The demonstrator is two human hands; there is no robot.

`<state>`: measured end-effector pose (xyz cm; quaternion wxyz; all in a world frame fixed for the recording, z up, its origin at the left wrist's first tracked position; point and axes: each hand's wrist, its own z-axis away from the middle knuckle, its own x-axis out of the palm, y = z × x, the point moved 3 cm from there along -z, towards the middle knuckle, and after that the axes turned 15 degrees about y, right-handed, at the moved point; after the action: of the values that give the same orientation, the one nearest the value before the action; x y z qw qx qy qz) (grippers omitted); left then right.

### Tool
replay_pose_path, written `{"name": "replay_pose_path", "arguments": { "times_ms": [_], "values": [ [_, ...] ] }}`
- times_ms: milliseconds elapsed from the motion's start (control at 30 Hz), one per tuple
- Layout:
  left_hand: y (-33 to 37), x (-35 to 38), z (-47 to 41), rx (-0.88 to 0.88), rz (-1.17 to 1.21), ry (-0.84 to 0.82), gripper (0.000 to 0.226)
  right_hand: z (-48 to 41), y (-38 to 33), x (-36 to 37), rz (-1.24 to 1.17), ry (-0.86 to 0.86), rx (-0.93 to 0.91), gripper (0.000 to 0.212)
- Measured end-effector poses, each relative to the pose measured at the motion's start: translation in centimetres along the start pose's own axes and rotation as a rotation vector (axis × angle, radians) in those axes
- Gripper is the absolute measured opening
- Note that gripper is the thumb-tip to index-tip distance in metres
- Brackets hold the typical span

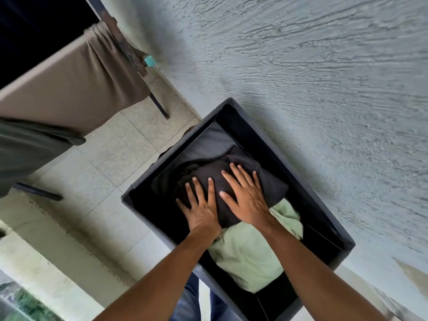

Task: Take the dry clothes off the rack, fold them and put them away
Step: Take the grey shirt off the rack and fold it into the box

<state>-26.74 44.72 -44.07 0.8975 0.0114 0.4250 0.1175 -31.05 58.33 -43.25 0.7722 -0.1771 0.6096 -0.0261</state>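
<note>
Head view is showing you pressing down on a folded black garment point(273, 187) inside the dark fabric box point(298, 179) at the frame's centre. Your left hand point(201, 209) and right hand point(247, 200) are lying flat side by side, with the fingers point(211, 188) straight and spread apart. The black garment is sitting on a pale green garment point(245, 256). A beige cloth point(69, 84) is hanging on the rack point(122, 42) in the upper left.

My left hand point(201, 208) and right hand point(246, 195) press flat, fingers spread, on a folded black garment point(271, 185) inside the dark rectangular fabric bin point(275, 144). It lies partly on a pale green folded cloth point(245, 256). A tan cloth point(69, 84) hangs on the dark metal rack point(159, 107).
</note>
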Motion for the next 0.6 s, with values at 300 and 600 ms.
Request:
{"name": "replay_pose_path", "arguments": {
  "times_ms": [300,600],
  "values": [
    [2.7,1.4,2.2,0.021,0.027,0.025,0.127,7.3,2.1,-1.1,0.104,-0.027,-0.147,0.085],
    [2.2,-2.6,-0.9,0.159,-0.037,-0.01,0.083,4.2,1.0,-1.2,0.112,-0.127,-0.164,0.106]
  ]
}}
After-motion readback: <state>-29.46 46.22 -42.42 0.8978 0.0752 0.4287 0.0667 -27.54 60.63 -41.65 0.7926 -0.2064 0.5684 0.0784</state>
